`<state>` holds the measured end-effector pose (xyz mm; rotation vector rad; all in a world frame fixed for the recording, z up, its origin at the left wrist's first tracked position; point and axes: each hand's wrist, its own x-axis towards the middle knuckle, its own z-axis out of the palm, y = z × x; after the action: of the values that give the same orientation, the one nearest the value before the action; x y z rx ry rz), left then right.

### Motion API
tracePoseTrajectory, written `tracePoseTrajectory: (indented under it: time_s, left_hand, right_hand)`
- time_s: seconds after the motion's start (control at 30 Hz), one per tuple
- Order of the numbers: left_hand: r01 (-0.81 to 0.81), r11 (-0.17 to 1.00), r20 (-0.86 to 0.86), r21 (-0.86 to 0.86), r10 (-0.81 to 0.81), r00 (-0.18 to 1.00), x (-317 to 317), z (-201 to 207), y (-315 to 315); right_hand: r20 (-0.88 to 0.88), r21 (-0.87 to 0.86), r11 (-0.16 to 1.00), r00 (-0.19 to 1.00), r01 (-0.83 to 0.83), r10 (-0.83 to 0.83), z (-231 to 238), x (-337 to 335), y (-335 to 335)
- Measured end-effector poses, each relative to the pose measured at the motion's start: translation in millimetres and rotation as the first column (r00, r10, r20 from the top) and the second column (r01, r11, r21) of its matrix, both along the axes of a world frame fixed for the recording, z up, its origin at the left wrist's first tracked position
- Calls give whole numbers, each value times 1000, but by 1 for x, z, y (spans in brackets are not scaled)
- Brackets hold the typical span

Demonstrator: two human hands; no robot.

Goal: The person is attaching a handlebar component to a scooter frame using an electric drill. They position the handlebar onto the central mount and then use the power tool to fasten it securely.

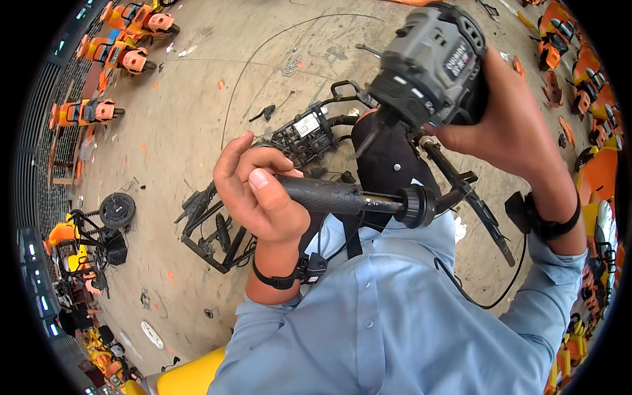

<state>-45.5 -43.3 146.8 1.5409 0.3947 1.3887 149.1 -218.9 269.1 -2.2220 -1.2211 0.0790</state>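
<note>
My left hand (263, 197) is closed around the end of a black textured handlebar grip (322, 195). A metal bar and a round black collar (416, 206) continue from the grip toward the right, in front of my lap. My right hand (517, 125) grasps a grey and black cordless power drill (431, 66), raised above my knee. The drill's bit (374, 137) points down and to the left, apart from the grip. Most of the drill's handle is hidden by its body and my hand. Below lies a black scooter frame (204, 247), partly covered by my legs and left hand.
A black unit with a white label (306, 125) sits on the frame. A long thin cable (247, 66) curves over the concrete floor. At left lies a wheel (117, 210). Orange scooters (85, 113) line the left side, and orange parts (596, 174) crowd the right.
</note>
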Motion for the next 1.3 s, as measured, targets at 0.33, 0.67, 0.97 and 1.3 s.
tracePoseTrajectory:
  time_s: [0.33,0.67,0.97,1.3]
  left_hand:
    - [25,994,-134,106,-11,991,-7,1,5]
    - [2,997,-64,81,3,998,-2,-1,3]
    - [-7,999,-53,54,9,999,-1,4,-1]
    - [-54,996,-55,76,58,997,-5,2,-3]
  right_hand:
    - [86,-161,986,995,-37,51,-33,-10,11]
    - [330,-143,979,926,-144,184,-42,-6,8]
    - [462,-316,937,839,-147,288,-5,-20,12]
    - [602,-335,936,739,-111,303,18,-44,17]
